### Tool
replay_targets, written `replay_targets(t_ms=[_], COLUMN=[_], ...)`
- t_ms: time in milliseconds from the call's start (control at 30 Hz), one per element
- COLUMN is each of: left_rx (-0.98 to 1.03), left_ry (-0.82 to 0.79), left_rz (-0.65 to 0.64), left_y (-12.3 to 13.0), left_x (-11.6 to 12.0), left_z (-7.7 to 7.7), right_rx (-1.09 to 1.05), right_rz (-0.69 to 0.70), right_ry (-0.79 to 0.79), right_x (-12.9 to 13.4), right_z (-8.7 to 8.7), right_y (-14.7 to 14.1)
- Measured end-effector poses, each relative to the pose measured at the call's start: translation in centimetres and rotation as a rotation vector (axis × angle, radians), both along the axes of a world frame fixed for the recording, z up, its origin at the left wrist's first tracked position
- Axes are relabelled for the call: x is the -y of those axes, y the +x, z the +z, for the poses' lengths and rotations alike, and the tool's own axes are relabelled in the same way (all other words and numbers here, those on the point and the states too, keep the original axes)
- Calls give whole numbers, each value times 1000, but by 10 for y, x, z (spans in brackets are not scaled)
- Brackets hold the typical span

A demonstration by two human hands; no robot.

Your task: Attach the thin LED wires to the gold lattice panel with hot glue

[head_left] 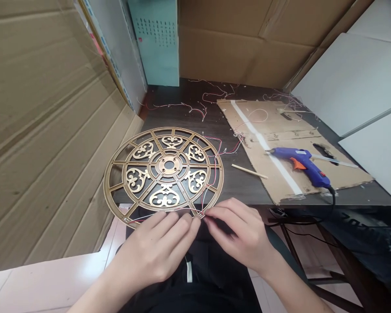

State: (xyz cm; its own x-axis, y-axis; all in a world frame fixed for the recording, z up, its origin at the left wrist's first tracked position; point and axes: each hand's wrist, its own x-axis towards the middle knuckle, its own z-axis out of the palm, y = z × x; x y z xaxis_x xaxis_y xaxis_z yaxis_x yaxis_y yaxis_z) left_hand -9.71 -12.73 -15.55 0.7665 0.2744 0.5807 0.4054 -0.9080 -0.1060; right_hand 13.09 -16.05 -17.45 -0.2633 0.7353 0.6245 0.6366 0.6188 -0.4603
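A round bronze-coloured openwork wheel frame (163,165) with gold scroll ornaments lies partly over the near edge of the dark table. A thin red and white wire (214,171) runs along its right side and near rim. My left hand (166,243) is closed at the near rim, its fingertips pressed on the frame and partly hiding the wire. Just to the right, my right hand (239,230) pinches the wire at the rim between thumb and fingers. The fingertips of both hands almost meet there.
A blue glue gun (296,161) with an orange trigger lies on a cardboard sheet (289,130) at the right. Beside the sheet is a thin wooden stick (249,171). Loose wires (195,108) are scattered at the back. Cardboard walls (221,52) enclose the table's (250,195) left and far sides.
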Motion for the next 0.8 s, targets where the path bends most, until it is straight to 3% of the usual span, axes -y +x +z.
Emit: replay_targets(t_ms=[233, 633, 800], left_rx=[10, 70, 33], left_ry=[-40, -232, -191], left_rz=[-13, -20, -38], left_y=[-1, -13, -10], left_x=[2, 4, 1], left_z=[5, -11, -6], right_rx=[-42, -112, -57], right_rz=[-28, 21, 21], right_ry=[-24, -36, -26], right_x=[1, 0, 0], right_z=[-2, -4, -3], right_y=[0, 0, 2])
